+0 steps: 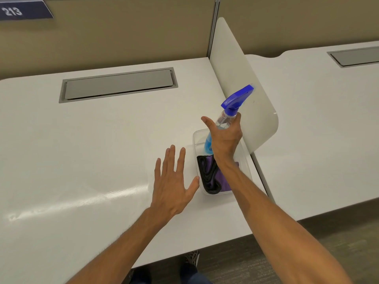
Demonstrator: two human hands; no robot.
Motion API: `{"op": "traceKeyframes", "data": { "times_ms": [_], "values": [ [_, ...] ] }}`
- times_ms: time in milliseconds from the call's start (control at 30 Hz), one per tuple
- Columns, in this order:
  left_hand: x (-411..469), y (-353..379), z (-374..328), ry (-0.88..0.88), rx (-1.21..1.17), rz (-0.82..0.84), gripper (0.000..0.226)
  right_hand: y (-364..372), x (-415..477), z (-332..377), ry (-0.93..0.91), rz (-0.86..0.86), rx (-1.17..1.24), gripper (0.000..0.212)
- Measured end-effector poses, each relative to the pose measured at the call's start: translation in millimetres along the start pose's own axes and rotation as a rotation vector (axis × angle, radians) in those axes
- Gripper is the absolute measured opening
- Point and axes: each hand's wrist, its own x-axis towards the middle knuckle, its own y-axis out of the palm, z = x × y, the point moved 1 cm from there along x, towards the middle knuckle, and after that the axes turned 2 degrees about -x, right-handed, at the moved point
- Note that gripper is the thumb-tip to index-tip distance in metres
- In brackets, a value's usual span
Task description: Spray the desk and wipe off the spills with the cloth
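Spray bottle [229, 117] in right hand's [224, 138] grip over clear tub [198, 136] holding purple cloth [220, 181]; left hand [172, 185] spread.

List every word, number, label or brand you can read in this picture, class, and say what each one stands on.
"213": white digits on a dark blue sign fixed to the tan partition wall, top left.
Spray bottle, gripped by the right hand: no label or brand shows.
Clear bin, its cloths, and the desk: no text.
The left hand is open above the desk and carries nothing written.
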Motion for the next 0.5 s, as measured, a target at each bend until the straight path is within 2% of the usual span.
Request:
{"op": "traceKeyframes", "data": {
  "times_ms": [200, 400, 500],
  "values": [
    [7, -4, -3, -0.015, 0.02, 0.011, 0.086, 0, -6, -2, 0.038, 0.018, -0.052, 0.081],
    [12, -8, -5, -0.01, 0.036, 0.001, 0.086, -8, -10, 1, 0.056, 0.048, -0.057, 0.076],
    [13, -12, -6, -0.014, 0.048, 0.003, 0.086, -14, -12, 1, 0.092, 0.097, -0.084, 0.091]
  ]
}}
